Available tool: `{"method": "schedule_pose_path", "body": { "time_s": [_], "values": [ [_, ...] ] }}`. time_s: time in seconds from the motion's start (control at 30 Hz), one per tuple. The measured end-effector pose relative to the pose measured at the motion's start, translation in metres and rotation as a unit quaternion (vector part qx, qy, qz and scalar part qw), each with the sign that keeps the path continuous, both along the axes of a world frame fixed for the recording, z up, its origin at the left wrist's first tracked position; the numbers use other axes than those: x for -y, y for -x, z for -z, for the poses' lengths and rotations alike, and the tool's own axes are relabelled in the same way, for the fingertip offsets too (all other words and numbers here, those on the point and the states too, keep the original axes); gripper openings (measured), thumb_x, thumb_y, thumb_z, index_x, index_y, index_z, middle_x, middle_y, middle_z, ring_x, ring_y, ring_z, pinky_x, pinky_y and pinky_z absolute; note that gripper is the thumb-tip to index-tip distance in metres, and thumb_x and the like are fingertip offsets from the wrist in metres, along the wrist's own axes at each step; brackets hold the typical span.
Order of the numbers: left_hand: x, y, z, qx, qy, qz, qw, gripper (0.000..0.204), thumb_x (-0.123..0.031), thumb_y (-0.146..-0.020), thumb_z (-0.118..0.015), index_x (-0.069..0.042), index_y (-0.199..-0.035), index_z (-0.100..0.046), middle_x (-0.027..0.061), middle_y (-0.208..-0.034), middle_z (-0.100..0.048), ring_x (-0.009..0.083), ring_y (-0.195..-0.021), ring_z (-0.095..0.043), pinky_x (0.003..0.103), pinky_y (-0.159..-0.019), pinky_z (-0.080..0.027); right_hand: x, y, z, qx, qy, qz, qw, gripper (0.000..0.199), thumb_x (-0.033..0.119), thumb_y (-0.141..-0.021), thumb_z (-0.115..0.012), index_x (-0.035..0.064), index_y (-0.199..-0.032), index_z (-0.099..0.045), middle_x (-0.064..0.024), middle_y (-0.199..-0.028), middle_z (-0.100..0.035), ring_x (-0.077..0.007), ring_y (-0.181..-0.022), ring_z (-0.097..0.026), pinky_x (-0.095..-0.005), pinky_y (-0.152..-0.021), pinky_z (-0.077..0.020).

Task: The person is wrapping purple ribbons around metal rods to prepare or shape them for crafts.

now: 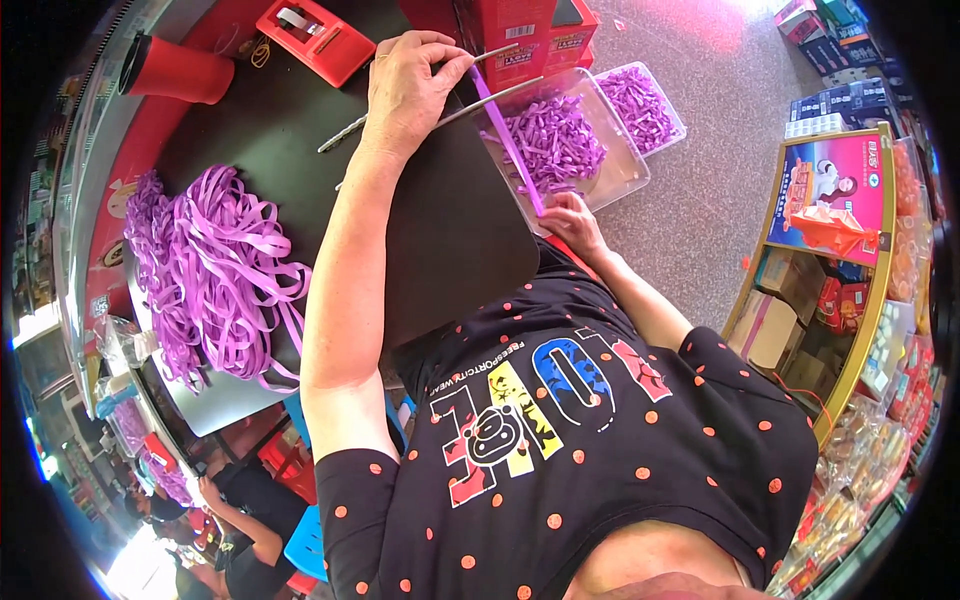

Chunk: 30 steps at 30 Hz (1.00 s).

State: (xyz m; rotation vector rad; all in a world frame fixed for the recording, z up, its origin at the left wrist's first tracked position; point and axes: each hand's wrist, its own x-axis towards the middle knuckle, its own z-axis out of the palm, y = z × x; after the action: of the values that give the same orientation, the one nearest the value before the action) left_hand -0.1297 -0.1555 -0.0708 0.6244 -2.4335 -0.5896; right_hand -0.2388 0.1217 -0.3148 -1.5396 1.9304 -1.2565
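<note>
A narrow purple ribbon point(506, 138) runs taut between my two hands, over the edge of the dark tabletop and a clear plastic bin. My left hand point(408, 85) pinches its far end between thumb and fingers. My right hand point(575, 224) is closed on the near end, beside the bin's corner. Two thin metal rods point(508, 94) stick out past the table edge under my left hand and wrist, and the ribbon crosses them. Short folded purple pieces point(556, 140) fill part of the clear bin point(632, 172).
A big tangled heap of purple ribbon point(225, 265) lies at the left. Beyond my left hand are a red box point(510, 30), a red tape dispenser point(315, 38) and a red cup point(180, 70). Another tub point(640, 105) holds more pieces. A display case point(835, 200) stands right; another person point(255, 510) sits lower left.
</note>
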Motion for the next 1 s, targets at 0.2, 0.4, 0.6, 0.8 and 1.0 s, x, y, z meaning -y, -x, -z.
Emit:
{"method": "schedule_pose_path", "body": {
  "time_s": [0.2, 0.4, 0.6, 0.8, 1.0],
  "values": [
    [0.006, -0.003, 0.002, 0.003, -0.002, 0.008, 1.000, 0.023, -0.026, -0.085, -0.066, -0.007, -0.096, -0.072, 0.0043, -0.110, -0.064, 0.0251, -0.110, -0.050, 0.036, -0.095, -0.041, -0.044, -0.008, -0.098, -0.241, 0.080, -0.078, 0.964, 0.017, 0.012, -0.075, -0.069, 0.0138, -0.092, -0.067, -0.0026, -0.113, -0.060, -0.0239, -0.092, -0.056, -0.0363, -0.081, -0.0478],
    [0.011, 0.002, 0.004, -0.001, -0.008, 0.017, 1.000, 0.018, -0.028, -0.083, -0.067, -0.011, -0.088, -0.074, -0.0009, -0.106, -0.064, 0.0256, -0.106, -0.051, 0.038, -0.094, -0.040, -0.068, -0.015, -0.141, -0.175, 0.090, -0.151, 0.969, 0.023, 0.009, -0.075, -0.069, 0.0109, -0.097, -0.067, -0.0039, -0.106, -0.064, -0.0238, -0.084, -0.058, -0.0334, -0.074, -0.0495],
    [0.010, 0.002, 0.004, 0.029, -0.006, 0.004, 1.000, 0.024, -0.032, -0.085, -0.063, -0.012, -0.093, -0.073, -0.0009, -0.113, -0.062, 0.0250, -0.110, -0.050, 0.037, -0.097, -0.038, -0.086, -0.040, -0.148, -0.043, 0.001, -0.017, 0.999, 0.037, 0.004, -0.078, -0.069, 0.0051, -0.114, -0.063, -0.0075, -0.087, -0.067, -0.0224, -0.078, -0.059, -0.0334, -0.072, -0.0476],
    [0.016, 0.003, 0.011, 0.027, -0.039, 0.004, 0.999, 0.022, -0.033, -0.084, -0.062, -0.015, -0.091, -0.074, -0.0031, -0.117, -0.061, 0.0254, -0.114, -0.048, 0.039, -0.099, -0.035, -0.100, -0.053, -0.187, -0.025, 0.058, 0.023, 0.998, 0.034, -0.002, -0.075, -0.068, 0.0026, -0.108, -0.065, -0.0066, -0.084, -0.068, -0.0212, -0.070, -0.057, -0.0309, -0.068, -0.0465],
    [0.011, 0.006, 0.011, 0.024, -0.015, -0.010, 1.000, 0.023, -0.033, -0.084, -0.062, -0.016, -0.091, -0.074, -0.0025, -0.116, -0.061, 0.0254, -0.114, -0.048, 0.040, -0.098, -0.035, -0.098, -0.048, -0.270, -0.015, 0.117, -0.014, 0.993, 0.019, -0.002, -0.079, -0.065, 0.0005, -0.098, -0.067, -0.0089, -0.084, -0.070, -0.0188, -0.071, -0.057, -0.0318, -0.065, -0.0453]
  ]
}}
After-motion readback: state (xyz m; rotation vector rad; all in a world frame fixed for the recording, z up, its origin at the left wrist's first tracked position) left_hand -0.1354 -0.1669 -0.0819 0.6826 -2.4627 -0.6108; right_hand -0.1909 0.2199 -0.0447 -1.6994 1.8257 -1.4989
